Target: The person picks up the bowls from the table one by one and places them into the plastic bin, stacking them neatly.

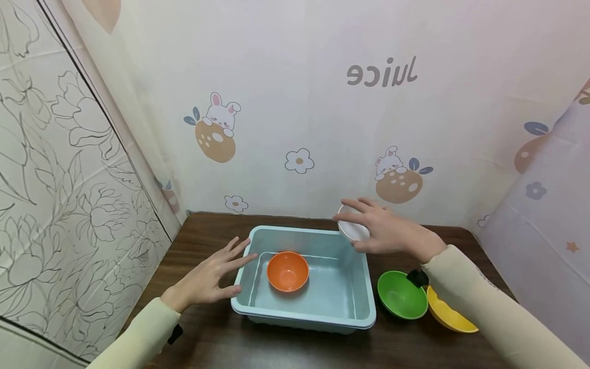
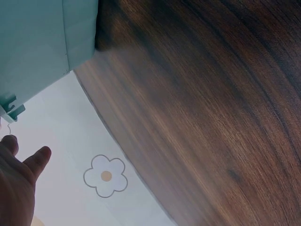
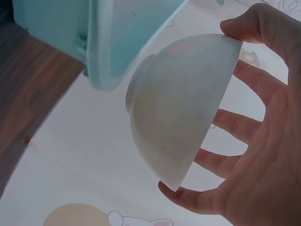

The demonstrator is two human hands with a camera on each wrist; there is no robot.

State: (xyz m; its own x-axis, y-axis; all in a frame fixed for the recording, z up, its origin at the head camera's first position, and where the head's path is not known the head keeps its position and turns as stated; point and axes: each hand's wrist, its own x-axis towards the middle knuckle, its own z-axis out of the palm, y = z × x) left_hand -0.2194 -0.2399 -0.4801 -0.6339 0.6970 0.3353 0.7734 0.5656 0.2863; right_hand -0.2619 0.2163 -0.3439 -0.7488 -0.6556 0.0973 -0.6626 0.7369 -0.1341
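My right hand (image 1: 387, 230) grips the white bowl (image 3: 183, 103) by its rim, thumb at one end and fingers spread along the other, with the mouth turned toward my palm. I have it raised at the back right corner of the pale blue basin (image 1: 329, 292), so the basin's inside lies down, leftward and toward me from it. The basin's long axis runs side to side on the wooden surface (image 1: 203, 343). The orange bowl (image 1: 288, 271) stands upright in its left part, leaving bare floor on the right, the side nearer my right hand. My left hand (image 1: 209, 279) holds nothing, fingers spread at the left rim; I cannot tell whether they touch it.
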